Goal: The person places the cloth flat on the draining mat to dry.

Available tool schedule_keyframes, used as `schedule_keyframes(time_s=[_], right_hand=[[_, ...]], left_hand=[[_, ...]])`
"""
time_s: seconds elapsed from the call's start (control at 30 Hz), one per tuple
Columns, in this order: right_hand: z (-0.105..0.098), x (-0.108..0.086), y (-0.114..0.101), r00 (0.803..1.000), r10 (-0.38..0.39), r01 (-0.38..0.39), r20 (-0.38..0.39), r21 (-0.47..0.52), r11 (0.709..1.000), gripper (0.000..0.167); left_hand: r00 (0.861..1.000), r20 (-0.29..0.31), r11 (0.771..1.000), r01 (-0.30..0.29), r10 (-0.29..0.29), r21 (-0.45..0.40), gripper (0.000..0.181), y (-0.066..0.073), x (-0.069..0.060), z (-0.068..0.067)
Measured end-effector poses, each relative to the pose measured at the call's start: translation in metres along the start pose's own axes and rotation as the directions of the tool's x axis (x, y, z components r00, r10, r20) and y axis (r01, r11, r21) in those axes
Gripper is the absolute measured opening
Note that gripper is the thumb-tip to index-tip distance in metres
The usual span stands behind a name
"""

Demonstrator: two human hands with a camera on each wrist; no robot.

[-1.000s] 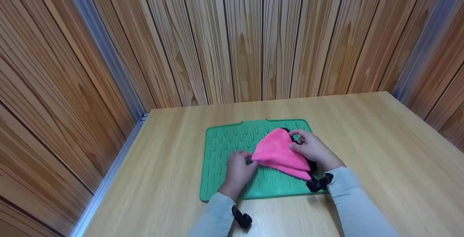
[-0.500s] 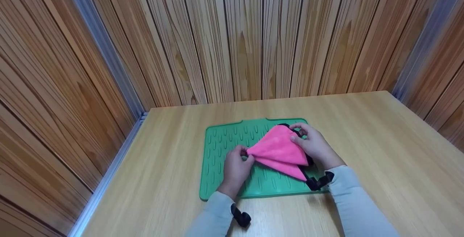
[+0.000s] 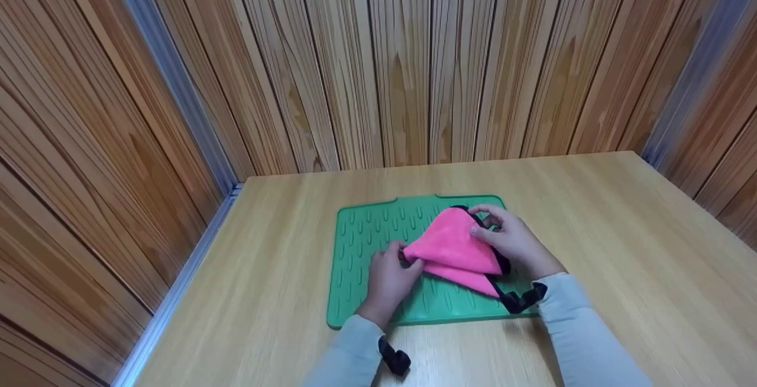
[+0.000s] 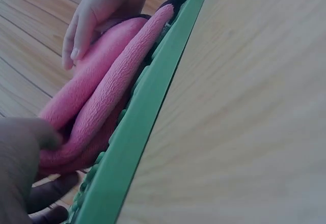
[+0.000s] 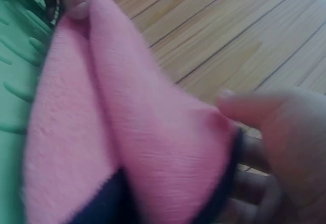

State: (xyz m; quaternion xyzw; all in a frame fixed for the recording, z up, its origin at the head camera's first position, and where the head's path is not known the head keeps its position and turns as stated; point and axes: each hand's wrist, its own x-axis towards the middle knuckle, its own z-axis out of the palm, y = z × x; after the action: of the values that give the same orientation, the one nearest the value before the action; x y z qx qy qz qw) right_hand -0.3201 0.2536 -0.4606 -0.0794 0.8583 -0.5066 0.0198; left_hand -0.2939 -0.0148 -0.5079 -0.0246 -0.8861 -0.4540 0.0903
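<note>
- Wooden panels [image 3: 402,67] stand behind the green mat [image 3: 355,257].
- Over this mat, pink cloth [image 3: 455,242] hides its right part.
- Left hand [image 3: 390,280] pinches this cloth; right hand [image 3: 517,245] also, partly hidden behind it.

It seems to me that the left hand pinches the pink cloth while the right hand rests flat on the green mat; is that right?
Not quite: the right hand holds the pink cloth by its dark edge, as the right wrist view shows. The left hand does pinch it.
</note>
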Motion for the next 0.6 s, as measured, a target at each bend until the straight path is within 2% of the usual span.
schedule_keyframes(time_s=[0.1, 0.2, 0.3, 0.4, 0.6], right_hand=[[-0.008, -0.006, 0.0, 0.988, 0.003, 0.004, 0.153, -0.041, 0.999, 0.064], [-0.013, -0.01, -0.003, 0.959, 0.023, 0.006, 0.283, -0.101, 0.995, 0.08], [-0.013, -0.012, -0.005, 0.931, 0.052, 0.009, 0.362, -0.165, 0.986, 0.091], [-0.011, -0.012, -0.008, 0.922, 0.072, 0.011, 0.381, -0.209, 0.978, 0.091], [-0.012, -0.013, -0.008, 0.939, 0.073, -0.006, 0.336, -0.196, 0.981, 0.079]], left_hand=[[1.0, 0.018, 1.0, 0.015, -0.015, 0.023, 0.041, 0.006, -0.004, 0.001], [0.999, 0.008, 0.999, 0.04, -0.04, 0.032, 0.046, 0.009, -0.007, 0.004], [0.999, -0.006, 0.998, 0.054, -0.054, 0.023, 0.044, 0.01, -0.008, 0.007], [0.998, -0.022, 0.998, 0.056, -0.055, 0.011, 0.041, 0.012, -0.009, 0.008], [0.997, -0.039, 0.998, 0.065, -0.066, -0.02, 0.036, 0.012, -0.008, 0.008]])
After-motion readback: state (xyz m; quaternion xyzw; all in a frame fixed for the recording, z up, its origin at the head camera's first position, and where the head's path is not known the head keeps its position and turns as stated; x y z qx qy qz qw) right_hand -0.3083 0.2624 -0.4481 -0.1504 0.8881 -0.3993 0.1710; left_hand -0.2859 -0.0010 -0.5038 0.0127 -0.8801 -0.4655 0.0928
